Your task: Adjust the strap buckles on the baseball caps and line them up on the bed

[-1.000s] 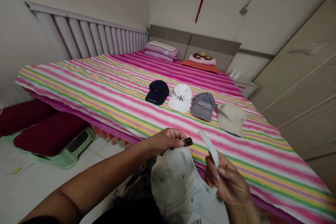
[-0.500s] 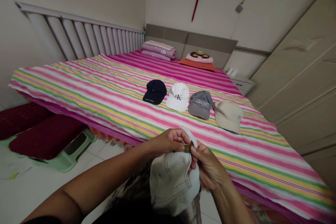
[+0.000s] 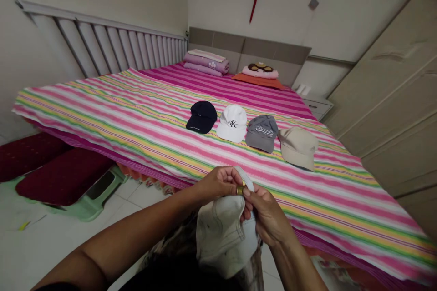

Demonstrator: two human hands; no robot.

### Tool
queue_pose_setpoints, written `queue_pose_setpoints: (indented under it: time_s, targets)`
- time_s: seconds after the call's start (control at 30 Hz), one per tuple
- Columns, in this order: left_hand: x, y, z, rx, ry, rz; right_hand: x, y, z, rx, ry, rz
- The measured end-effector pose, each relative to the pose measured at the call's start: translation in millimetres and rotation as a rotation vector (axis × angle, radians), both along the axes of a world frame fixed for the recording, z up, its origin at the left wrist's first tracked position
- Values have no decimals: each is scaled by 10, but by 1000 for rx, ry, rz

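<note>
Two bare hands, close together: left hand (image 3: 221, 186), pinching one pale cap (image 3: 220, 238) at its one brass-coloured clasp (image 3: 241, 190); right hand (image 3: 266, 211), pinching the same cap, thumb by the clasp. One strap (image 3: 246, 178), arched above the fingers. Pale cap placed at six o'clock in the view, before one striped sheet (image 3: 136, 122). In one row on the sheet, from the pale cap: one navy cap (image 3: 202, 117) just short of twelve, one white cap (image 3: 232, 123) at twelve, one grey cap (image 3: 262, 133) at one, one beige cap (image 3: 297, 146) past one.
</note>
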State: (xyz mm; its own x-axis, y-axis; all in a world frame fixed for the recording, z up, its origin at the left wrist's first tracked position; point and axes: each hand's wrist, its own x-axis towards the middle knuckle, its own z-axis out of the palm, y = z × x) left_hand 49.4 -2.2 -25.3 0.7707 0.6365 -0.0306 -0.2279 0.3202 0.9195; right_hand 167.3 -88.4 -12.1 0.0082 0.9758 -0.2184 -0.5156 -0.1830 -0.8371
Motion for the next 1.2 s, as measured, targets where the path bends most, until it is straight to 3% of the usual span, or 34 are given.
queue_pose_setpoints:
  time_s: [0.13, 0.3, 0.43, 0.77, 1.0, 1.2]
  targets:
    - [-18, -50, -46, 61, -17, 77, -14, 11, -27, -7, 33, -48]
    - [-44, -94, -127, 110, -106, 44, -25, 30, -40, -5, 33, -74]
    - [-10, -126, -133, 156, -67, 182, -36, 39, -47, -2, 24, -58]
    - [-71, -25, -144, -167, -181, 174, 114, 16, -20, 73, 23, -21]
    - [-112, -30, -176, -241, -196, 143, 253, -4, 146, 103, -110, 22]
    - [-82, -47, -169, -314, -247, 114, 152, -11, 143, 28, -178, 19]
